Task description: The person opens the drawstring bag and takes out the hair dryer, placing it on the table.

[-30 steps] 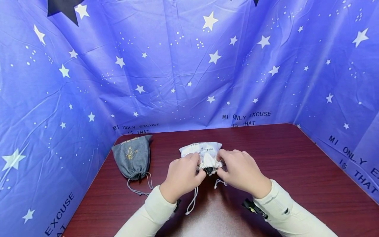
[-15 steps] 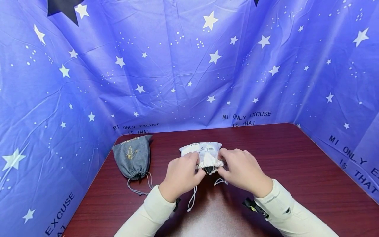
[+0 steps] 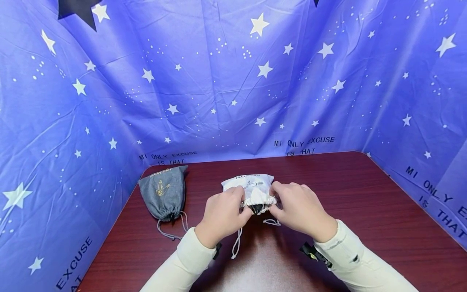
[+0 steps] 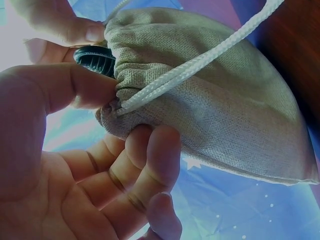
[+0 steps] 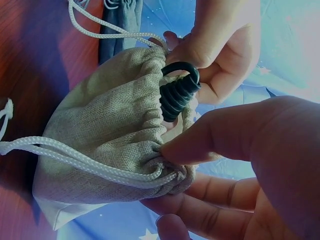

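White pouch (image 3: 258, 195) between hands (image 3: 221, 215) (image 3: 302, 209) showing "Dryer", grey pouch (image 3: 163, 200) leftward bearing "Hair Dryer", curtain (image 3: 200, 81) beyond reading "MI ONLY EXCUSE IS THAT"

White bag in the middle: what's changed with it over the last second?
The left hand and right hand have edged slightly apart, stretching the white bag a little wider at its mouth. Both hands still pinch its rim; the grey bag hasn't moved.

Left hand (image 3: 221, 215), right hand (image 3: 302, 211): bare. Left sleeve (image 3: 171, 268): cream, long, broad cuff (image 3: 198, 248); black tab (image 3: 217, 251) at inner edge. Right sleeve (image 3: 372, 269): also cream; thin grey line (image 3: 333, 245) near wrist, 1 small dark mark (image 3: 354, 258) higher up. Black piece (image 3: 321, 258) alongside, 1 yellow-green patch (image 3: 311, 255), pale markings too small to read.
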